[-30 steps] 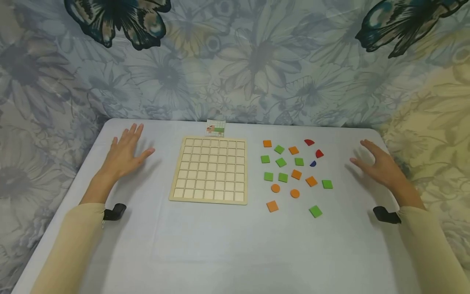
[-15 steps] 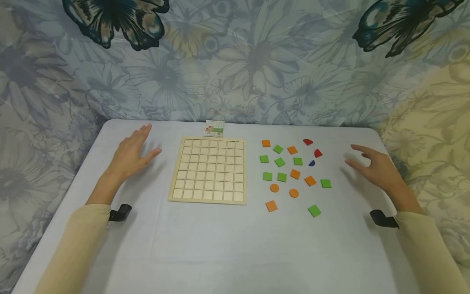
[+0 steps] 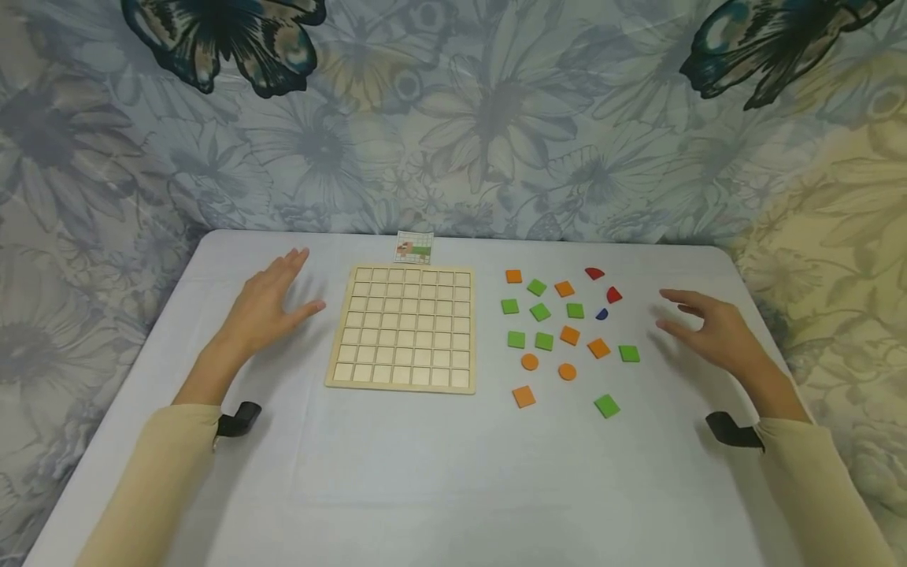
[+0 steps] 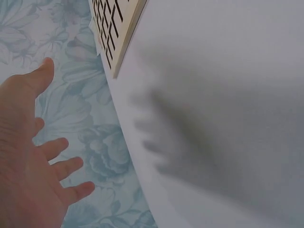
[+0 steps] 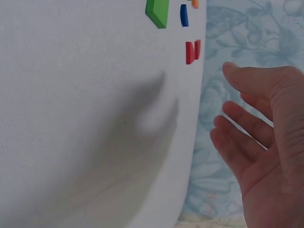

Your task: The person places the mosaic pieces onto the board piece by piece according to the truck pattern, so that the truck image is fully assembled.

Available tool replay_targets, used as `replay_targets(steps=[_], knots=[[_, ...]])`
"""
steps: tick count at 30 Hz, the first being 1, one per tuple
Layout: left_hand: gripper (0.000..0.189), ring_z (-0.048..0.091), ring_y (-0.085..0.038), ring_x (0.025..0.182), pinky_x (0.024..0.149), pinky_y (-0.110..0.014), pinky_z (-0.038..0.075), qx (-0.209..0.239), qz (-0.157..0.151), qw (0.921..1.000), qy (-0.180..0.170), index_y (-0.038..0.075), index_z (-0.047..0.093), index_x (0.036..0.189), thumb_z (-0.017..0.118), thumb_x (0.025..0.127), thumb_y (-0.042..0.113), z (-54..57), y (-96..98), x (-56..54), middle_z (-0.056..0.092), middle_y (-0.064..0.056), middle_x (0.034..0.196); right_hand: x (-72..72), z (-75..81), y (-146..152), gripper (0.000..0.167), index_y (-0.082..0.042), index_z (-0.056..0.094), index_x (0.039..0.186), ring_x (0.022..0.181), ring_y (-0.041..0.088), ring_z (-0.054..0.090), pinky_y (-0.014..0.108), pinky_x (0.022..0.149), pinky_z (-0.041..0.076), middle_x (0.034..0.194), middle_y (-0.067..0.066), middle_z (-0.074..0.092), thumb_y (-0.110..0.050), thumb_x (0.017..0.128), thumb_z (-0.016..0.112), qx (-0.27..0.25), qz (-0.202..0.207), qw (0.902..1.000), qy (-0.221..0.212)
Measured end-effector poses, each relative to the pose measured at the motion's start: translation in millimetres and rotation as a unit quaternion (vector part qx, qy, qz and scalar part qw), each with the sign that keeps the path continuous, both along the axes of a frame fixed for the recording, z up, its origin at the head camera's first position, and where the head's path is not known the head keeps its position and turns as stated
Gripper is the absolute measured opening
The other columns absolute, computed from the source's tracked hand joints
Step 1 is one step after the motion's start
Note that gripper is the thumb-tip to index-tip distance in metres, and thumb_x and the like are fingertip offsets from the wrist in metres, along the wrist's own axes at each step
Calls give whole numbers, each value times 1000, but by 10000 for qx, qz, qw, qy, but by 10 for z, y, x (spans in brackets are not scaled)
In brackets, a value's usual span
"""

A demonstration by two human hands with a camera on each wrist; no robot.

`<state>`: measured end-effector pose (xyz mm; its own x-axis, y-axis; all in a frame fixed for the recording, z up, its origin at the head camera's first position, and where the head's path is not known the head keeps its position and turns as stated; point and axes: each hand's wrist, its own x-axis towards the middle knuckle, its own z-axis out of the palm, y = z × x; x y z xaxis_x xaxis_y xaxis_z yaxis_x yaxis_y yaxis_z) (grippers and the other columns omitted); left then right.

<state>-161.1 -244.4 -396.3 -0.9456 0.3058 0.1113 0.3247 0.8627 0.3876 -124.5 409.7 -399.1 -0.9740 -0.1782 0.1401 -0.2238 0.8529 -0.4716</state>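
Observation:
My left hand (image 3: 264, 309) hovers over the table, left of a wooden grid board (image 3: 404, 390), with fingers extended and nothing held. In the left wrist view its thumb and fingers are spread apart. My right hand (image 3: 716, 331) hangs right of the scattered pieces, fingers loosely bent and holding nothing. Nearest to it lie a green square (image 3: 629, 353), a blue half-circle (image 3: 601, 313) and a red wedge (image 3: 613, 294). Further left are several green and orange squares, such as an orange square (image 3: 570, 335), and two orange discs (image 3: 568, 372). The board's cells hold no pieces.
A small printed card (image 3: 413, 247) lies behind the board, close to the back edge of the white-covered table (image 3: 425, 465). Floral fabric (image 3: 496, 157) rises behind it and at the sides. Black wrist mounts (image 3: 239, 420) sit on both forearms.
Both hands have moved inward: the left hand rightward toward the board, the right hand leftward toward the pieces. The board, card and pieces stay where they were.

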Motion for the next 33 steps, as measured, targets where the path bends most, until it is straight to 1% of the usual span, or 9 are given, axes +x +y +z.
replay_targets(steps=[2, 4, 8, 9, 11, 19, 25, 30, 33], knots=[[86, 25, -50, 141, 111, -65, 21, 11, -51, 10000, -38, 11, 21, 157, 67, 91, 43, -14, 12, 26, 25, -25, 157, 15, -7, -12, 50, 3, 60, 129, 106, 51, 59, 58, 86, 46, 128, 28, 59, -15, 87, 76, -56, 16, 10000, 47], [86, 25, -49, 141, 112, -64, 20, 26, -101, 9999, -50, 11, 22, 157, 67, 91, 44, -27, 25, 57, 26, -23, 157, 34, -12, -19, 49, 1, 61, 129, 107, 44, 61, 41, 89, 51, 126, 26, 62, -14, 85, 77, -152, -22, 9999, 64], [86, 25, -50, 141, 111, -65, 20, 54, -235, 9997, -22, 10, 22, 157, 67, 92, 43, -41, 60, 128, 28, -21, 157, 66, -43, -10, 48, -1, 63, 127, 105, 3, 62, 6, 84, 45, 122, 23, 64, -12, 83, 79, -561, -99, 9984, -18], [86, 24, -50, 141, 111, -65, 20, 62, -258, 9996, -38, 10, 22, 157, 67, 92, 43, -40, 72, 148, 28, -21, 157, 73, -52, -5, 48, -1, 63, 127, 102, -7, 59, 0, 82, 41, 122, 23, 65, -11, 83, 80, -685, -126, 9976, -59], [86, 23, -51, 141, 111, -66, 19, 54, -305, 9995, -77, 11, 22, 157, 67, 91, 44, -44, 93, 185, 27, -21, 158, 92, -65, -3, 48, -2, 64, 126, 99, -19, 52, 0, 83, 41, 121, 21, 65, -11, 82, 80, -909, -178, 9956, -150], [90, 15, -49, 144, 112, -66, 14, 67, -562, 9968, -558, 14, 17, 158, 66, 91, 48, -61, 173, 336, 20, -18, 161, 150, -116, -37, 49, 1, 63, 126, 99, -12, 60, 5, 81, 46, 113, -10, 69, -12, 82, 80, -1438, -208, 9884, -453], [94, 12, -50, 144, 111, -68, 12, 106, -819, 9938, -751, 13, 14, 159, 67, 90, 49, -77, 205, 447, 16, -18, 162, 181, -154, -35, 51, 3, 58, 130, 97, -5, 65, 6, 80, 48, 109, -15, 69, -10, 85, 77, -2009, -341, 9761, -759], [95, 11, -49, 145, 112, -67, 11, 70, -823, 9936, -772, 13, 14, 159, 69, 89, 49, -125, 235, 491, 16, -17, 162, 225, -178, -45, 50, 5, 57, 131, 100, 1, 66, 10, 82, 50, 111, -8, 70, -5, 85, 76, -2400, -240, 9664, -888], [98, 10, -47, 146, 113, -66, 11, 60, -789, 9934, -836, 14, 11, 159, 69, 88, 50, -153, 252, 517, 15, -17, 162, 243, -207, -73, 50, 3, 57, 131, 100, 1, 66, 9, 82, 49, 112, -7, 70, -6, 86, 76, -2392, -195, 9660, -965]])
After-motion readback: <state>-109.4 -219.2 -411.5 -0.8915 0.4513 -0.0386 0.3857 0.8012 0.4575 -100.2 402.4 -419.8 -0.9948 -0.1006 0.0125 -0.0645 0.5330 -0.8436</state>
